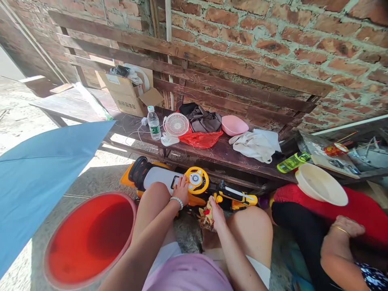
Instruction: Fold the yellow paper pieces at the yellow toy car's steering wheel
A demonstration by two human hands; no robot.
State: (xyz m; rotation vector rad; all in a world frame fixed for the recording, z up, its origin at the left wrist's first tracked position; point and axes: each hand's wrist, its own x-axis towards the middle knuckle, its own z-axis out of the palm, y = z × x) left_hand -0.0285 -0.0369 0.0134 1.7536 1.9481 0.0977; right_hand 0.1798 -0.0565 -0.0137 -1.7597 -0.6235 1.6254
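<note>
A yellow, white and black toy ride-on digger with a yellow steering wheel stands in front of my knees. My left hand, a pale bead bracelet at its wrist, lies on the toy just left of the wheel, fingers stretched out. Lower down, between my knees, my right hand is closed, its thumb up near a yellow knob. Against its left side is a crumpled yellow, red and brown bundle. What the fingers grip is partly hidden, and I cannot make it out.
A large red tub stands at my left below a blue sheet. The wooden bench holds a water bottle, a fan, bags and a pink bowl. At right a person's hand rests near a cream basin.
</note>
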